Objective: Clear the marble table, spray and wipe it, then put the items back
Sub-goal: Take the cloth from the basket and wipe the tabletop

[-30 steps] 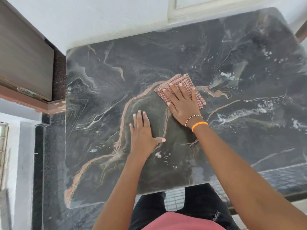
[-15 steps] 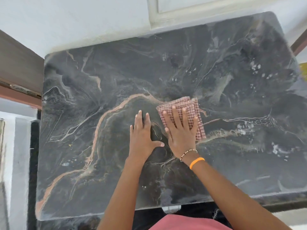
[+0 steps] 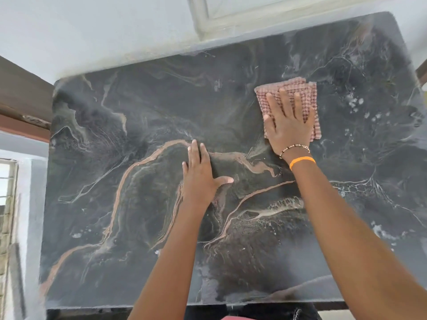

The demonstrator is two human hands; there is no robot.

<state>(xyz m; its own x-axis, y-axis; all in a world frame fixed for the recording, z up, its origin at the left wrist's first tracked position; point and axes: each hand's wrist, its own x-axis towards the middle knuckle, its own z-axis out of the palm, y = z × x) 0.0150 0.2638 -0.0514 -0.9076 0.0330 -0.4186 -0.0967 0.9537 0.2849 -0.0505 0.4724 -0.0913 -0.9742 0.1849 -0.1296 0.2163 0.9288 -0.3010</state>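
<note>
Dark marble with orange and white veins fills almost the whole view; this worktop (image 3: 143, 107) stands against a pale wall (image 3: 104, 31), and its far edge touches the wall below a white frame (image 3: 201, 24).

The right hand (image 3: 290, 125) lies flat, palm down, on a folded checked cloth (image 3: 307, 88) in the far right part of the worktop. Its fingers (image 3: 283, 100) are straight and a little apart, and they press on the cloth without curling around it. The cloth shows beyond the fingertips and along the right side of the hand. On the right wrist sit a beaded bracelet (image 3: 294, 148) and an orange band (image 3: 301, 161).

The left hand (image 3: 199, 179) rests palm down on the bare marble near the middle, well apart from the cloth. Its fingers are straight and close together, and the thumb points out to the right.

White specks and streaks (image 3: 353, 103) lie on the marble to the right of the cloth. Wide bare marble spreads to the left of both hands, as far as the rounded left corners. A brown wooden panel (image 3: 20, 93) is beside the far left corner.
</note>
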